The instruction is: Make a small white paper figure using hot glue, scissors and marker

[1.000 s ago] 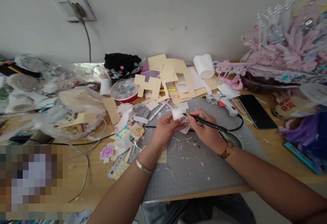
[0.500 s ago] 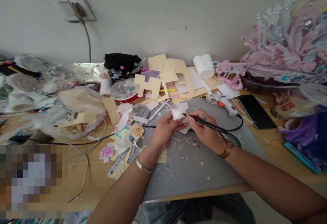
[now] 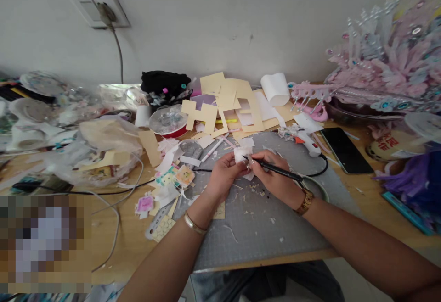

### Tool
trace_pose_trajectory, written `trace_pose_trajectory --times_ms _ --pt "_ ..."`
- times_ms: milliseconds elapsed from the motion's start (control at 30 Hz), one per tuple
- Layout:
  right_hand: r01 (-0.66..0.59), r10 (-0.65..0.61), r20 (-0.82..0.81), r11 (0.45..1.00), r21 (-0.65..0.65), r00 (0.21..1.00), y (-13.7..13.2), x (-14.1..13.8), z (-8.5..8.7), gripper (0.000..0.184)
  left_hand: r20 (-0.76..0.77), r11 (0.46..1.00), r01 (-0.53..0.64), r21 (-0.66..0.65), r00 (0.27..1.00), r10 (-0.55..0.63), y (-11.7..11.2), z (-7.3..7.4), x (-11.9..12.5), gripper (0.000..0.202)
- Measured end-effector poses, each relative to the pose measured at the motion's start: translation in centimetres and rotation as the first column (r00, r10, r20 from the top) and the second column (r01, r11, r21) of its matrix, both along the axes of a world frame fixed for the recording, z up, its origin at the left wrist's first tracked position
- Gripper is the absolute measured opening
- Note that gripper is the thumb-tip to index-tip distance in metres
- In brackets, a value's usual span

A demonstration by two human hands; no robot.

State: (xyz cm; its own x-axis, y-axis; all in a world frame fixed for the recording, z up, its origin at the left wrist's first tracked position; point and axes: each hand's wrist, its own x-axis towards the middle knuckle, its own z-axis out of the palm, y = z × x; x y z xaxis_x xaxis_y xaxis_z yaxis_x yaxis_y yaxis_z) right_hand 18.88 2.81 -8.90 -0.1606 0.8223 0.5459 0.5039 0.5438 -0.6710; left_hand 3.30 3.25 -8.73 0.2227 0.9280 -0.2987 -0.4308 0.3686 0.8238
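Between its fingertips my left hand point(image 3: 226, 172) pinches a small white piece point(image 3: 243, 153), which looks like folded paper. My right hand point(image 3: 275, 176) grips a slim black pen-like tool point(image 3: 280, 170), its tip on or very close to the white piece. What kind of tool it is does not show clearly. Both hands are above a grey cutting mat point(image 3: 248, 242), where small paper scraps lie scattered. Left of my left hand are small coloured paper pieces with drawn faces, such as an orange one point(image 3: 184, 176) and a pink one point(image 3: 144, 204).
A white glue gun point(image 3: 308, 143) and a black phone point(image 3: 345, 149) lie to the right. Cream card cutouts point(image 3: 203, 116) are heaped at the back, beside a toilet-paper-like white roll point(image 3: 275, 89). Cables point(image 3: 119, 219) and a plastic bag point(image 3: 106, 150) occupy the left. A pink jewelled crown point(image 3: 386, 63) stands at far right.
The black tool's tip has shifted slightly left and down across the white piece, my right fingers moving with it. My left hand keeps its hold, almost still.
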Motion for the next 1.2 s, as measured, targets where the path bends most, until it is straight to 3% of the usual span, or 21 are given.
trace_pose_trajectory --times_ms 933,1200 --pt "0.017 -0.017 0.001 1.0 -0.02 1.0 -0.07 -0.08 0.15 0.007 0.001 1.0 0.003 0.005 1.0 -0.003 0.09 -0.37 0.07 0.04" --pt "0.132 -0.15 -0.258 0.988 -0.086 0.954 0.72 0.81 0.96 0.015 0.034 1.0 0.0 -0.026 0.999 0.001 0.29 -0.25 -0.41 0.039"
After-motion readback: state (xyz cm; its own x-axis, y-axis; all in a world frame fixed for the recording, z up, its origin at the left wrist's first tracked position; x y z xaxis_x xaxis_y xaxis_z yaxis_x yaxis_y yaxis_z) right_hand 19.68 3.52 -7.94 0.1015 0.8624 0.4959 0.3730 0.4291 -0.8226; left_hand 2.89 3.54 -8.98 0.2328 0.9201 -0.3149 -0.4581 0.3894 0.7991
